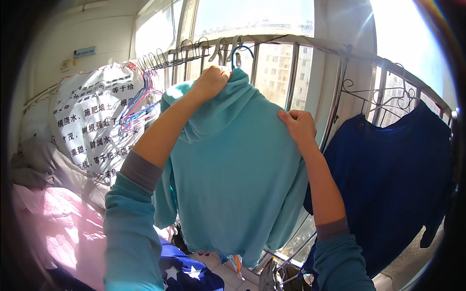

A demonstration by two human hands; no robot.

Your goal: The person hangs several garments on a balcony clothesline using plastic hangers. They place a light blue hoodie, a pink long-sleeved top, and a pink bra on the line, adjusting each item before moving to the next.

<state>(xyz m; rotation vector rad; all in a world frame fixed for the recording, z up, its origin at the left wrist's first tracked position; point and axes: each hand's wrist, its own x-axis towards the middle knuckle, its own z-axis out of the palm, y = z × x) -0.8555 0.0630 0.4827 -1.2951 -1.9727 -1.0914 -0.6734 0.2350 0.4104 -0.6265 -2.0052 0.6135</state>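
A teal hooded sweatshirt (233,179) hangs in front of me on a blue hanger (238,51), its hood folded down toward me. My left hand (212,82) is closed at the top of the garment, just below and left of the hanger's hook; its fingertips are partly hidden. At the right shoulder, my right hand (300,125) pinches the fabric between thumb and fingers. The hook is up by the metal rail (276,41), but I cannot tell whether it rests on it.
Several empty hangers (182,56) hang along the rail at left. A dark blue top (388,179) hangs at right on a wire hanger. Left are a white printed cloth (92,116) and pink bedding (63,223). Below lies navy fabric with white stars (189,271). Window bars stand behind.
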